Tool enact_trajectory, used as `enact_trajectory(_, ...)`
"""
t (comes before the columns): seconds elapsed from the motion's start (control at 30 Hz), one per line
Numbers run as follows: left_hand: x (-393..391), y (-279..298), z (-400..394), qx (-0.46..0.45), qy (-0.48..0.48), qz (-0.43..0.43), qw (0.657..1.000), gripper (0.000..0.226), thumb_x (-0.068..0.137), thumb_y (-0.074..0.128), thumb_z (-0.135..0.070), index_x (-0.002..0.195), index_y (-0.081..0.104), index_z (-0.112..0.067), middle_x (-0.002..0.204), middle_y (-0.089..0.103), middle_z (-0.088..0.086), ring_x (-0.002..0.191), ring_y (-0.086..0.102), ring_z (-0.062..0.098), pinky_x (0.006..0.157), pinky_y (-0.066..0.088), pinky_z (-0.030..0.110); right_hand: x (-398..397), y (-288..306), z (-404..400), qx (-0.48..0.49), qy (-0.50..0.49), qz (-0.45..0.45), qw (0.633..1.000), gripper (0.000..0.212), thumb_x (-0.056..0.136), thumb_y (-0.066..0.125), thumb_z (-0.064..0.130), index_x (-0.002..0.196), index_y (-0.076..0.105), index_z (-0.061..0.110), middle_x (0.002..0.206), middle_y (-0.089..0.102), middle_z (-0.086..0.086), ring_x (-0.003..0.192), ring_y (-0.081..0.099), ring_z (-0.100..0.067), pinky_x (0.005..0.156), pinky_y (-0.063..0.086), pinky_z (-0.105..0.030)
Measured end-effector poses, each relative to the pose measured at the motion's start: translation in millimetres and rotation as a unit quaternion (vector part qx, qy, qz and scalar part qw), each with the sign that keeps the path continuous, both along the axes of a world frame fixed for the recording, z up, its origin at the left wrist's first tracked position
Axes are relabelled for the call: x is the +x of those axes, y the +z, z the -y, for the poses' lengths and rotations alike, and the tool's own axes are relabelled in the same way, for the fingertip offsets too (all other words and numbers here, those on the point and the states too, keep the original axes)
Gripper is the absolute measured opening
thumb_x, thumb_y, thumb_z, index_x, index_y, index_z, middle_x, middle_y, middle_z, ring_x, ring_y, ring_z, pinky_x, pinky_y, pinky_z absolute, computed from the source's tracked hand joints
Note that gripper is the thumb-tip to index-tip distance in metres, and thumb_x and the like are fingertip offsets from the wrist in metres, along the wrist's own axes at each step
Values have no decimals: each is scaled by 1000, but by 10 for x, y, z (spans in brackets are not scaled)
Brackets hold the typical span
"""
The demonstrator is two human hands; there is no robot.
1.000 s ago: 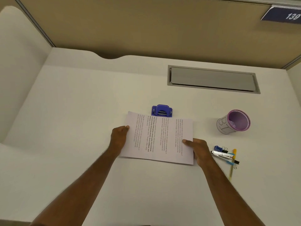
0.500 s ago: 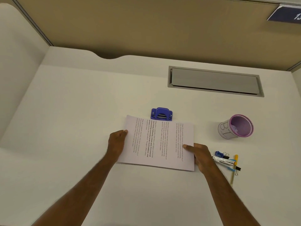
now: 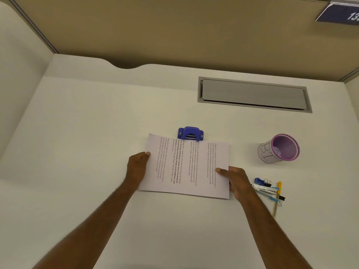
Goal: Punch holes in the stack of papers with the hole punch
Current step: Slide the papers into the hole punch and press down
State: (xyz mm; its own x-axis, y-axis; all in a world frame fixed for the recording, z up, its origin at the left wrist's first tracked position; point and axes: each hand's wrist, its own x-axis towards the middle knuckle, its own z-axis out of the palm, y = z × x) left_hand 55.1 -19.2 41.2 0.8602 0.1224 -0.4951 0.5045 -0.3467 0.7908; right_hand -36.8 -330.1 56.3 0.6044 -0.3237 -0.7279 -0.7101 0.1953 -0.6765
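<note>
A stack of printed white papers [image 3: 186,167] lies turned sideways on the white desk [image 3: 97,133]. My left hand [image 3: 137,167] grips its left edge, thumb on top. My right hand [image 3: 236,181] grips its right edge, thumb on the sheet. A blue hole punch [image 3: 190,133] stands just beyond the stack's far edge. That far edge covers the punch's front; whether it sits inside the slot I cannot tell.
A purple mesh cup [image 3: 279,148] with a paper label lies tipped to the right. A stapler [image 3: 265,189], binder clips [image 3: 262,181] and a yellow pen [image 3: 277,199] lie by my right hand. A grey hatch [image 3: 252,94] is set into the desk at the back.
The papers and both hands have barely shifted against the punch. The view has drifted slightly, so the cup and hatch sit a little further right.
</note>
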Motion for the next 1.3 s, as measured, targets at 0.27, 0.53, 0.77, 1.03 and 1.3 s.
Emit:
enact_trajectory(0.27, 101, 56, 13, -11, -7, -13, 1000, 31, 100, 55, -27, 74, 50, -12, 74, 50, 10, 71, 43, 20, 68, 33, 32, 24, 24, -15, 9, -9, -5, 1000, 5, 86, 73, 11, 87, 72, 15, 96, 76, -14, 88, 71, -34, 85, 57, -50)
enact_trajectory(0.53, 150, 47, 1, -10, -14, -22, 1000, 27, 100, 55, -29, 78, 56, -13, 78, 55, 10, 74, 48, 19, 70, 38, 33, 22, -10, 5, 6, -7, -9, 1000, 5, 85, 73, 13, 87, 72, 18, 86, 78, -7, 77, 74, -27, 67, 59, -39)
enact_trajectory(0.77, 178, 50, 22, -7, -11, -19, 1000, 29, 100, 55, -29, 76, 53, -13, 76, 53, 10, 73, 46, 20, 70, 36, 32, 60, 0, 13, 6, -17, -7, 1000, 12, 88, 72, 20, 99, 69, 15, 96, 76, -10, 89, 73, -33, 78, 60, -47)
enact_trajectory(1.03, 209, 28, 47, 37, -12, -12, 999, 47, 99, 57, -35, 61, 37, -17, 60, 42, 0, 55, 34, 16, 53, 29, 27, 241, 12, 8, -48, -45, -13, 998, 16, 89, 72, 25, 87, 66, 10, 96, 74, -15, 90, 72, -37, 87, 58, -53)
enact_trajectory(1.3, 209, -49, 52, 85, -26, 7, 996, 51, 98, 58, -27, 60, 25, -21, 54, 28, -5, 49, 23, 12, 41, 20, 17, 376, 0, 58, -84, -30, -21, 996, 14, 87, 73, 22, 79, 65, 14, 97, 74, -17, 88, 72, -39, 87, 57, -55)
